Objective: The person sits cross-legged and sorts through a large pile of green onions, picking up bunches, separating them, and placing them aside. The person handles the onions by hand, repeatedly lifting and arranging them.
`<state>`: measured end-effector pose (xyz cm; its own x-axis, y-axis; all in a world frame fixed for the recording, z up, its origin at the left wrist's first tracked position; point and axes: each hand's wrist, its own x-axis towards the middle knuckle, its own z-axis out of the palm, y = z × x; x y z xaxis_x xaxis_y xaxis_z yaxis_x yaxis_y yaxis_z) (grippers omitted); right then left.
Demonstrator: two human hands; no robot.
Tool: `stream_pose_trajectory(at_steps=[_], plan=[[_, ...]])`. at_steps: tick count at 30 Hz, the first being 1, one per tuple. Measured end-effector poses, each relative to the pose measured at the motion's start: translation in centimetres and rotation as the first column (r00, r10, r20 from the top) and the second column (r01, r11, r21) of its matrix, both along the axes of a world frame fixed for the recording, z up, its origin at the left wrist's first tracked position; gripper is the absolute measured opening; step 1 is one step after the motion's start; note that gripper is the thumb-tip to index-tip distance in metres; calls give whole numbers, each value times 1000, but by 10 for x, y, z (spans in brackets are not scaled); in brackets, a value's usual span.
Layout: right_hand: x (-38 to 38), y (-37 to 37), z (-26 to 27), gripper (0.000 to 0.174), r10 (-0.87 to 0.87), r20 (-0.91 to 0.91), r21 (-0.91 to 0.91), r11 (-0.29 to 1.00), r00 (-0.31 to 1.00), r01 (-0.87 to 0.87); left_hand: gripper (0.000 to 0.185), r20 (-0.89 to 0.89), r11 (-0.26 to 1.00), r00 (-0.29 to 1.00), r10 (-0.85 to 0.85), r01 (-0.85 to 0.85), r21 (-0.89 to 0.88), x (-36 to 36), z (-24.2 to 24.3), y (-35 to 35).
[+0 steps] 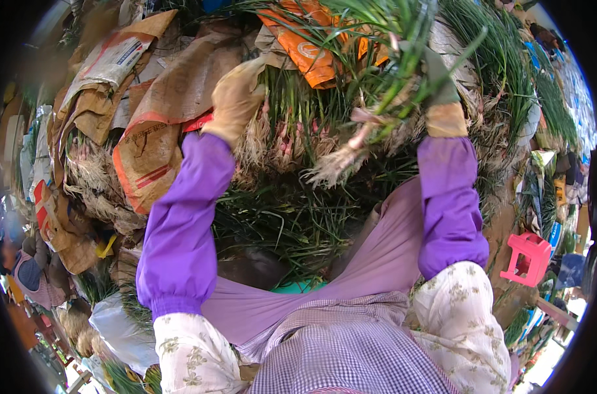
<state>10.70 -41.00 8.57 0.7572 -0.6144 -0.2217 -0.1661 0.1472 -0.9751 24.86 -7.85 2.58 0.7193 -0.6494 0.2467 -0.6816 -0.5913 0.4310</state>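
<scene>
My right hand (440, 93), in a tan and green work glove, holds a bunch of spring onions (372, 125). Its pale, hairy roots point down and towards the middle, while the green leaves rise past the top rim. My left hand (237, 101), in a tan glove, is curled at the edge of a brown sack piece (274, 47). Its fingertips are hidden and blurred, so a grip cannot be made out. Between my hands, more spring onions (288, 123) with pinkish bulbs and matted roots lie packed together, partly under an orange plastic sack (303, 49).
Brown woven sacks (155, 128) cover a root-ended pile on the left. Loose green leaves (288, 216) lie before my knees. A pink plastic stool (527, 258) stands at right, near more onion bundles (500, 64). A person (37, 276) is at far left beyond a white plastic bag (123, 330).
</scene>
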Motion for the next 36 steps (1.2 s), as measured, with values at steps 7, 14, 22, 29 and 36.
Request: stream_pose_trajectory(at_steps=[7, 14, 22, 29, 36], plan=[[-38, -2, -12, 21, -236, -24, 268, 935, 971, 234, 50, 315, 964, 939, 138, -200, 174, 79, -91, -101], [-50, -15, -31, 20, -183, -17, 355, 918, 983, 177, 76, 58, 991, 995, 83, -89, 97, 98, -65, -86], [-54, -37, -57, 28, -6, 122, 252, 967, 993, -25, 86, -7, 964, 967, 254, -253, 86, 64, -78, -62], [-19, 2, -53, 33, 90, 124, 240, 964, 988, -118, 25, 145, 796, 806, 574, -591, 129, 191, -156, 36], [-56, -23, -49, 28, -40, 52, 133, 991, 998, 33, 29, -812, 119, 337, -477, -890, -440, 115, -102, -35]])
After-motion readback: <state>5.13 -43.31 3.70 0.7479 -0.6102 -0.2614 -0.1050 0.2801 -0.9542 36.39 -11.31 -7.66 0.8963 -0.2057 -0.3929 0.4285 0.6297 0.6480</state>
